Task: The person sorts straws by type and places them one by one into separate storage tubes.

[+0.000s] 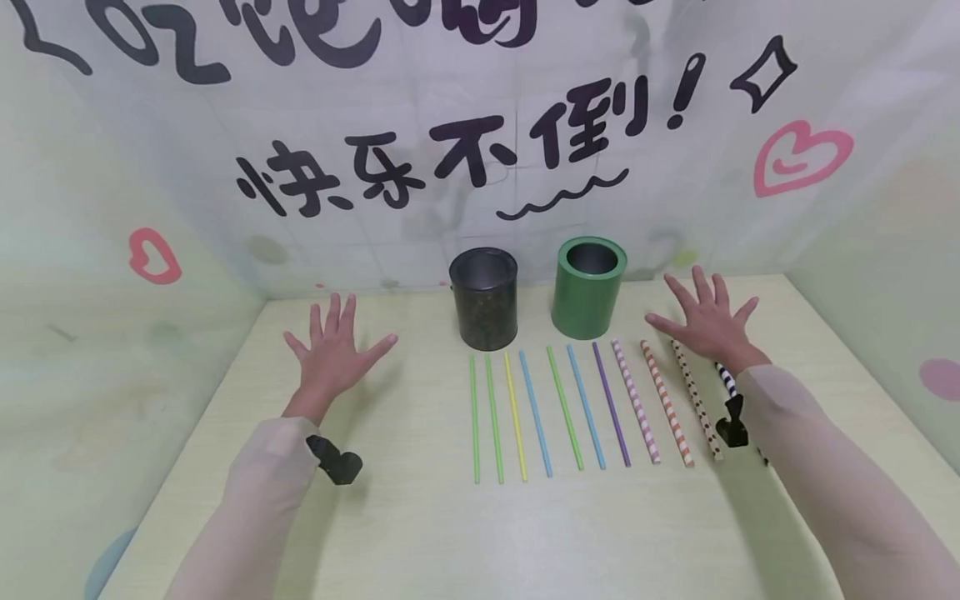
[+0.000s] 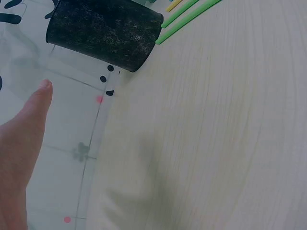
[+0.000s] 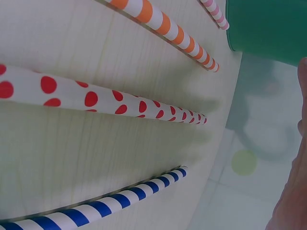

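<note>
Near tabletop edge (image 1: 408,297), left hand (image 1: 332,357) apart from cans (image 1: 486,310), right hand (image 1: 708,323) above straws (image 1: 697,402)

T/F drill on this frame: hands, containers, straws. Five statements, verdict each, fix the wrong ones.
1. The left hand and right hand hold nothing. True.
2. The dark container and green container stand apart. True.
3. In the head view, the green container is left of the dark container. False: it is to the right.
4. The purple straw lies between a blue straw and the pink-striped straw. True.
5. No straw is dotted. False: the dotted straw has red spots.
</note>
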Motion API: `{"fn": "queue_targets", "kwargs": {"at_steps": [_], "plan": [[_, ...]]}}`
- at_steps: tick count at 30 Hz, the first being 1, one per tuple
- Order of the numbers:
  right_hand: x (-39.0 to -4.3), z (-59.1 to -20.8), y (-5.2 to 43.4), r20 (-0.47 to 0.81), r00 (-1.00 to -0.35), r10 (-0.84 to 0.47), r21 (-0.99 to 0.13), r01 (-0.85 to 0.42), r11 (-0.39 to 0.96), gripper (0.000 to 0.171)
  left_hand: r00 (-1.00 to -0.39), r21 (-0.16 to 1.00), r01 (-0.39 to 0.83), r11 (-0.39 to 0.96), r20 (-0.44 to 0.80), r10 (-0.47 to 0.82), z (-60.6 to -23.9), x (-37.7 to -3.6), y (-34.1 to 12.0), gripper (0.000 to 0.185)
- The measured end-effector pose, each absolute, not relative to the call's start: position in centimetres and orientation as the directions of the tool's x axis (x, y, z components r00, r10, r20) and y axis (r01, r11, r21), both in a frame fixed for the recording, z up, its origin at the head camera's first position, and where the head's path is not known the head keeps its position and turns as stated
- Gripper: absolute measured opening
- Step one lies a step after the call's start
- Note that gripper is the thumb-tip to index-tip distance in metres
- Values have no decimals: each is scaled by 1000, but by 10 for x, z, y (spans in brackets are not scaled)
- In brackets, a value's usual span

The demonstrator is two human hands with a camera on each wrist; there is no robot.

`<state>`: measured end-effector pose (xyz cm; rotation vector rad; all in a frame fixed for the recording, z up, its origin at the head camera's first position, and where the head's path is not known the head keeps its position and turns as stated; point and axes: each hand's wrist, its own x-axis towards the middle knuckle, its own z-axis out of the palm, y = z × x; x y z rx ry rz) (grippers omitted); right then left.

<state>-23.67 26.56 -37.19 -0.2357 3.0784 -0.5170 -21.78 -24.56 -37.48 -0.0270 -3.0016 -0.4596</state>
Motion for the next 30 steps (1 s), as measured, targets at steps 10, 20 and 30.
{"fn": "queue_targets", "kwargs": {"at_steps": [10, 20, 30], "plan": [[-237, -373, 273, 22, -990, -140, -320, -140, 937, 82, -994, 338, 47, 940, 110, 10, -374, -223, -240, 97], [-223, -383, 239, 88, -978, -188, -546, -205, 812, 62, -969, 682, 150, 716, 245, -30, -356, -237, -214, 53], [-216, -415, 186, 73, -993, -90, -706, -115, 699, 30, -980, 960, 40, 278, 92, -176, -335, -270, -160, 45]]}}
